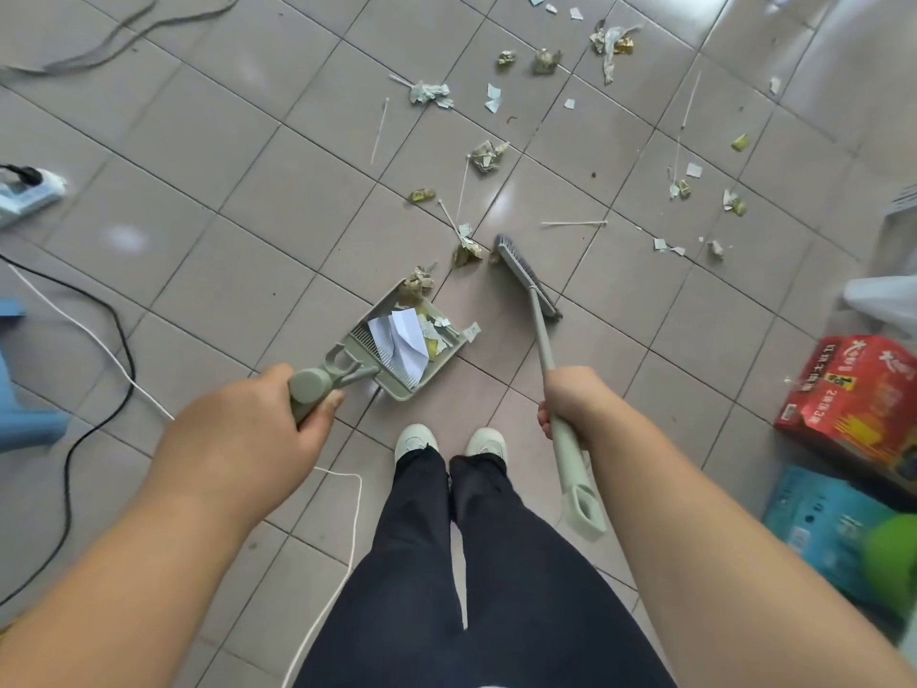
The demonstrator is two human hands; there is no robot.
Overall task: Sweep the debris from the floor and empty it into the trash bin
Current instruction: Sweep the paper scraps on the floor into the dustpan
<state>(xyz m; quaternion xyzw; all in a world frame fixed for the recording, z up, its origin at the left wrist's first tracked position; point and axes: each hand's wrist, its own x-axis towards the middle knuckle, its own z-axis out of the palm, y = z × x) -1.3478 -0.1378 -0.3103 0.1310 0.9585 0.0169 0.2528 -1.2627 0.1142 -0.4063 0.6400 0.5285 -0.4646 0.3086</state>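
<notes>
Gripping the sage-green plastic dustpan's (397, 340) handle, the left hand (258, 429) reaches forward; the right hand (570, 402) wraps the matching grey-bristled broom's (533, 285) angled pole.

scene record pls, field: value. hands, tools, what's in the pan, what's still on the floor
left hand: shut on dustpan handle
right hand: shut on broom handle
dustpan: on the floor, mouth facing the debris
pan contents: folded white paper, small scraps
broom head: on the tile, right of the pan, apart from it
nearest debris: crumpled wrapper beside the broom head
floor debris: wrappers, paper bits, thin white sticks, scattered beyond the broom
trash bin: cannot tell
</notes>
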